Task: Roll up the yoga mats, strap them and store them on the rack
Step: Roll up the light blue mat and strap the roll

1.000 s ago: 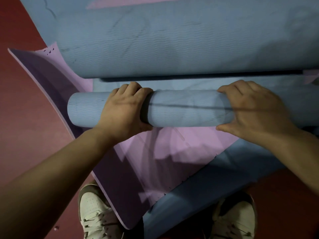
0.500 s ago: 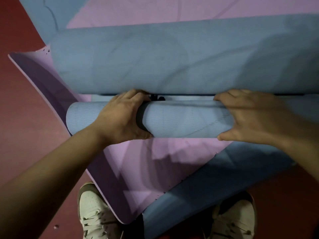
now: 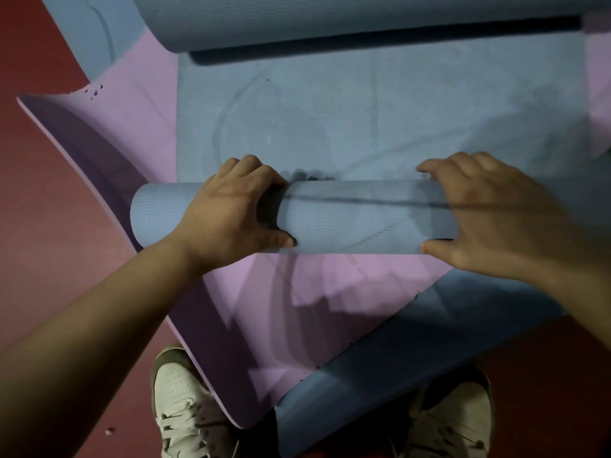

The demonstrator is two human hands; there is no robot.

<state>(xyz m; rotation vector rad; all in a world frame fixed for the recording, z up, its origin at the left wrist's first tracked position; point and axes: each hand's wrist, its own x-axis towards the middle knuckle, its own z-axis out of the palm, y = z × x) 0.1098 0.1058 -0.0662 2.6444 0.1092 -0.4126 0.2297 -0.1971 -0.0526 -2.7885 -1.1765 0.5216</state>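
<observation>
Red floor [image 3: 49, 226] underneath. Blue roll [image 3: 357, 223] lies left-to-right, left hand [image 3: 228, 209] and right hand [image 3: 496, 219] both clamped round it; unrolled mat [image 3: 363, 120] stretches far side, so I'd roll away.

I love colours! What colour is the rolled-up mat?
Blue-grey rolled mat, clearest in the head view.
</observation>
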